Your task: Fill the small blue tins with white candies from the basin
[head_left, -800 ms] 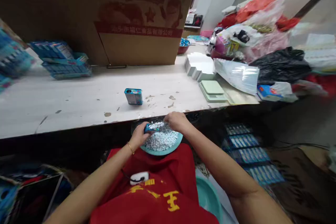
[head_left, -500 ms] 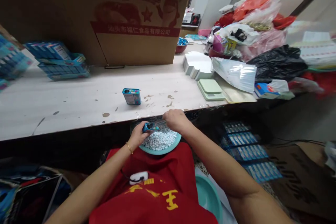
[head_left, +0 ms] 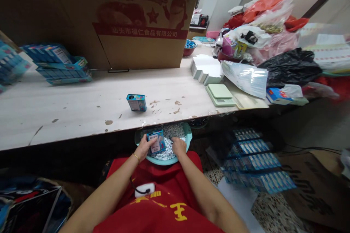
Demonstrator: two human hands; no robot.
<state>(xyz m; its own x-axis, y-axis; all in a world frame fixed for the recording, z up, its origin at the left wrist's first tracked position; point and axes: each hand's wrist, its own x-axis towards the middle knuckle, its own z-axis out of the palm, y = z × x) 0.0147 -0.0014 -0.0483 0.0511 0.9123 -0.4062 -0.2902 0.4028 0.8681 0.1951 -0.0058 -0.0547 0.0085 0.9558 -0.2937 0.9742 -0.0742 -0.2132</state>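
Note:
My left hand (head_left: 142, 147) grips a small blue printed box (head_left: 156, 142) by its left side, thumb across the face. The box is tilted over a light-green basin (head_left: 188, 134) full of small white pellets (head_left: 167, 156). My right hand (head_left: 179, 146) is down at the pellets on the basin's right side, its fingers curled inward. Whatever those fingers hold is hidden. Another small blue box (head_left: 136, 102), with a dark round hole in its top, stands upright on the white table (head_left: 115, 94) beyond the basin.
A large cardboard carton (head_left: 142, 51) stands along the table's back. Stacked blue boxes (head_left: 58, 63) are at left. A pale green scale (head_left: 221, 95), white card stacks (head_left: 207, 68) and heaped plastic bags (head_left: 273, 18) lie at right. Rows of blue boxes (head_left: 259, 162) stand low at right.
My right hand has moved down from above the basin's far edge into the pellets. My left hand has turned the box so its printed face shows.

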